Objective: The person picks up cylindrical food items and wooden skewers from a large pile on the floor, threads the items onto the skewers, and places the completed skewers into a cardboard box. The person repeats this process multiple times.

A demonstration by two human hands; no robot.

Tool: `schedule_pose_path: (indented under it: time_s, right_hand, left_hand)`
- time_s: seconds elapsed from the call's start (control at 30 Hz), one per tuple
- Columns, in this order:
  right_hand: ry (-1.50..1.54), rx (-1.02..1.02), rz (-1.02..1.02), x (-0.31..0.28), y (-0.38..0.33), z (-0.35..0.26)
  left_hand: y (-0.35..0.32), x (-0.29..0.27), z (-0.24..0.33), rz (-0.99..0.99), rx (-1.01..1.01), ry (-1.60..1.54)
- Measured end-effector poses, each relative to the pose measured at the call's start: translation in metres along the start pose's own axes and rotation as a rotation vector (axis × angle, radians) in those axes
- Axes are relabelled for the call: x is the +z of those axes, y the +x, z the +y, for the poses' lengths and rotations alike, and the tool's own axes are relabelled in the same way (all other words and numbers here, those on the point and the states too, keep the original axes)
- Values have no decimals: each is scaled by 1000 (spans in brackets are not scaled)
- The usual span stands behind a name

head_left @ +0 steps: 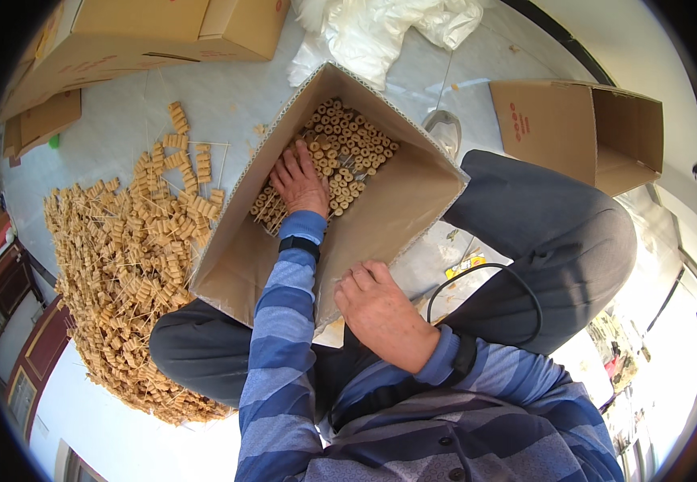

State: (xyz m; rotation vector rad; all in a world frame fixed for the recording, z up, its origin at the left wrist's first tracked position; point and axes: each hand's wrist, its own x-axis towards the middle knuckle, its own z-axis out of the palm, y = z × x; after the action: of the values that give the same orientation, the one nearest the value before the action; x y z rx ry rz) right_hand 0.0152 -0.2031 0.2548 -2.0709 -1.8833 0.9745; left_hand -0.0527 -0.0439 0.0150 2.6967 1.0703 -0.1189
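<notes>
An open cardboard box point(389, 201) stands tilted between my legs. In its far end, skewers point(348, 153) of tan ridged rolls are packed upright, their round ends showing with a hole in the middle. Inside the box my left hand point(300, 185) lies on the left part of these skewers, fingers stretched out and fairly close together. What its fingertips and thumb touch is partly hidden. At the near right rim my right hand point(386, 309) rests with its fingers curled over the cardboard edge. Left of the box spreads a large heap of loose skewers point(132, 273).
Larger cardboard boxes point(136, 40) stand at the far left. Another open box point(541, 132) lies on its side at the right. White plastic bags point(385, 32) lie beyond the packed box. A black cable point(540, 309) loops over my right leg, near a yellow packet point(466, 265).
</notes>
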Motion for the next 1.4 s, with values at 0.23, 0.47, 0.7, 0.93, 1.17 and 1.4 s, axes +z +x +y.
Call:
schedule_pose_path:
  time_s: [0.23, 0.47, 0.7, 0.93, 1.17, 1.4]
  right_hand:
    - [-61, -27, 121, 2, 2, 1]
    - [-74, -24, 102, 1, 3, 1]
    - [-36, -9, 49, 2, 4, 0]
    - [-28, -5, 5, 2, 5, -1]
    - [-3, -12, 24, 3, 6, 0]
    - [-19, -17, 44, 3, 6, -1]
  left_hand:
    - [0, -1, 3, -18, -52, 59]
    - [2, -6, 3, -89, -71, 123]
    - [-11, 0, 4, -113, -66, 229]
    - [-18, 1, 3, -163, -11, 163]
    - [-16, 6, 0, -271, -140, 7]
    - [-8, -5, 1, -281, -129, 51]
